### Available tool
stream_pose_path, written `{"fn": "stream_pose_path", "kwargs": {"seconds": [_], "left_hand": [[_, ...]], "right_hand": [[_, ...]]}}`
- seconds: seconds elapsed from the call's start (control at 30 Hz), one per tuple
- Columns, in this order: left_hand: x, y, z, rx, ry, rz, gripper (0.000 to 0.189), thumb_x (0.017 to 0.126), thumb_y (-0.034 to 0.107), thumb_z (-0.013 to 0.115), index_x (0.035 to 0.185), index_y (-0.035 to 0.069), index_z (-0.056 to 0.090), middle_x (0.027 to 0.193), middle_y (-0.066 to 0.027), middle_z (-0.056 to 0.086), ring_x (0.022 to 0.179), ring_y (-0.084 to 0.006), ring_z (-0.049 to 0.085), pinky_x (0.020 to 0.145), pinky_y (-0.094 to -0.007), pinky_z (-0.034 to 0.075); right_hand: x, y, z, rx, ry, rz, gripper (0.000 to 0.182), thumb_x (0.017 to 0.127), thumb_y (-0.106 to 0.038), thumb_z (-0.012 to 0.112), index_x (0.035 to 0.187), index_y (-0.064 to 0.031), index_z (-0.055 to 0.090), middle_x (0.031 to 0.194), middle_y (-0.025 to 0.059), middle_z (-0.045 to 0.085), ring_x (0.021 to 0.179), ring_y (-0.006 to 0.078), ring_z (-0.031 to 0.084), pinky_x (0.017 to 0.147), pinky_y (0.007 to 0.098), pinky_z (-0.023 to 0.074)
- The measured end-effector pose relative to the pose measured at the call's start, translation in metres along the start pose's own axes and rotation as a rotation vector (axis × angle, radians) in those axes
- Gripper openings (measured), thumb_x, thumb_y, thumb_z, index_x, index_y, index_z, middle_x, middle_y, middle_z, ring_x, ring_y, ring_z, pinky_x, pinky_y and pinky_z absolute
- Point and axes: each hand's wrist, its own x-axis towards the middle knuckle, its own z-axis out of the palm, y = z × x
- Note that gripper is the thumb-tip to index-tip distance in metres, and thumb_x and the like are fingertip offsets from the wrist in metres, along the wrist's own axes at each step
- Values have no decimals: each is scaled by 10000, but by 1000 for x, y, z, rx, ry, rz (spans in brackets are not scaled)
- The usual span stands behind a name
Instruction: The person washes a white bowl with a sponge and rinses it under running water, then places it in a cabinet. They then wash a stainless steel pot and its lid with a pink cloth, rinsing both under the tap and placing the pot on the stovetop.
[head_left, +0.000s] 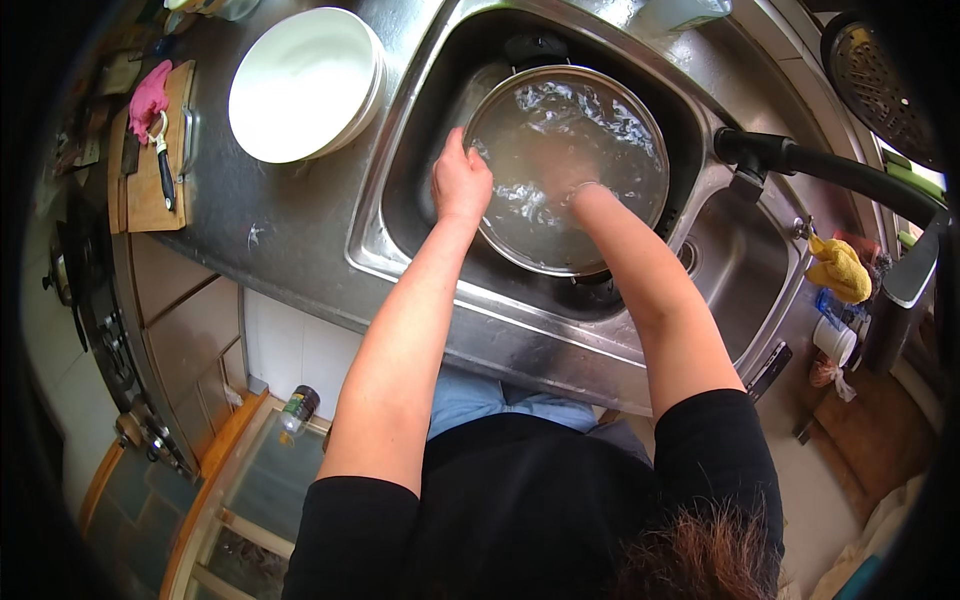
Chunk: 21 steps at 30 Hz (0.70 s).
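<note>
A round metal pot (658, 135) full of cloudy, rippling water sits in the larger sink basin (420, 161). One dark handle (536, 49) shows at its far side. My left hand (460, 178) grips the pot's left rim, thumb toward the water and fingers along the outside. My right hand (562, 166) is under the water up to the wrist, a blurred pale shape in the middle of the pot. Its fingers, and anything they may touch, are hidden by the murky water.
Stacked white bowls (304, 86) stand left of the sink. Farther left, a peeler (163, 165) and a pink cloth (150, 97) lie on wooden cutting boards (154, 202). A black faucet (780, 154) reaches in from the right, beside a smaller basin (739, 255) and yellow cloth (840, 270).
</note>
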Motion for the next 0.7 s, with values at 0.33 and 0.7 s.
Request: {"fn": "stream_pose_path", "kwargs": {"seconds": [0.33,0.7], "left_hand": [[-2,4,1,-4,-9,-2,390,806,67,527,1194,105,530,996,-202,644,949,-392,605,807,-461,479],[0,-1,2,16,22,22,397,807,61,532,1202,95,528,1006,-198,644,947,-393,606,815,-456,481]], "right_hand": [[-33,33,40,-233,-80,59,487,796,-392,588,1153,-62,619,1261,181,546,1150,315,541,960,411,437],[-31,-16,32,-36,-401,-104,447,827,-341,535,1194,-95,594,1162,190,607,1082,325,582,904,429,465]]}}
